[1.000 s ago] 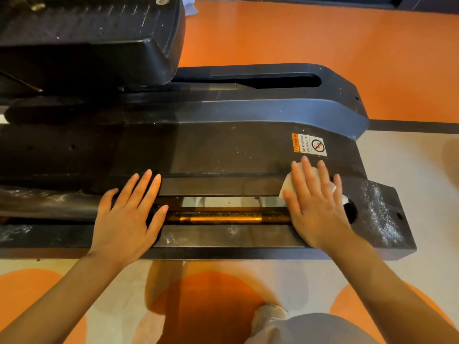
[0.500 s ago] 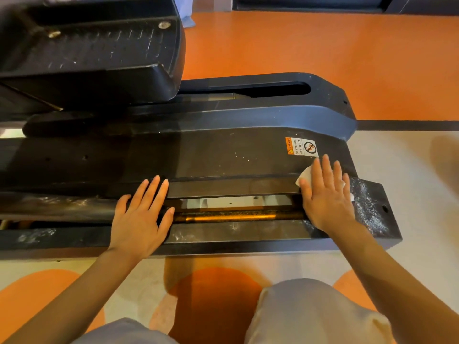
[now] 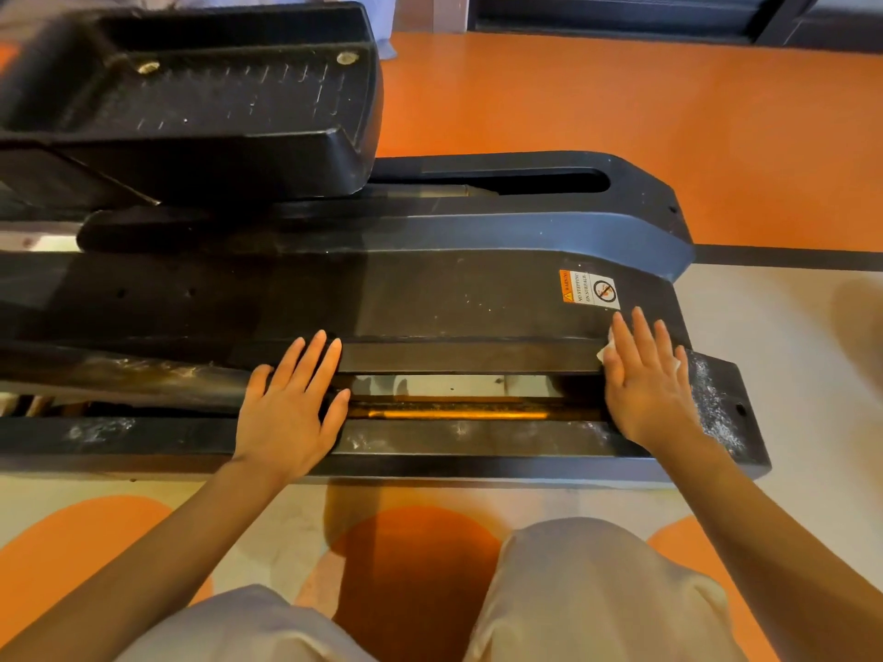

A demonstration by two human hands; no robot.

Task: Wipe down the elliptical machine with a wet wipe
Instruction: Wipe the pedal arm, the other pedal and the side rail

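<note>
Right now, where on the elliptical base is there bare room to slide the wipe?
Bare deck stretches between the left hand and the warning sticker. It is crowded at the end, where the right hand presses the wet wipe, and under the pedal.

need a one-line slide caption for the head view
Right hand presses a wet wipe flat on the elliptical's black base below the warning sticker; left hand rests flat beside the rail slot.
</note>
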